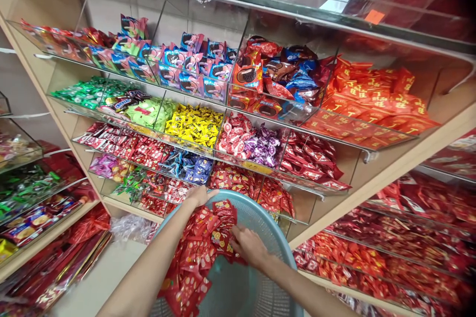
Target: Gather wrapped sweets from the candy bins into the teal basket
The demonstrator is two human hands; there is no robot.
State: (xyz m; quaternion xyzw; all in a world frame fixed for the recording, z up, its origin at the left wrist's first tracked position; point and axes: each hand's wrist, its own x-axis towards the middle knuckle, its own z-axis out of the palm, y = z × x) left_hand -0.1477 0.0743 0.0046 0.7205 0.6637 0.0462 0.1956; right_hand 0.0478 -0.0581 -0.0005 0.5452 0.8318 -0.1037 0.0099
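Left hand (201, 194) clasping the far rim of the teal basket (256, 218), right hand (248, 245) fingers closed on red candy packets (197, 252) heaped inside it, candy bins (230, 143) just beyond.

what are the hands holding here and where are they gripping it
The left hand grips the far rim of the basket. The right hand pinches the edge of a bunch of red packets inside it.

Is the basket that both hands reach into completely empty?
No: the pale blue basket holds a heap of red packets, which the right hand is touching.
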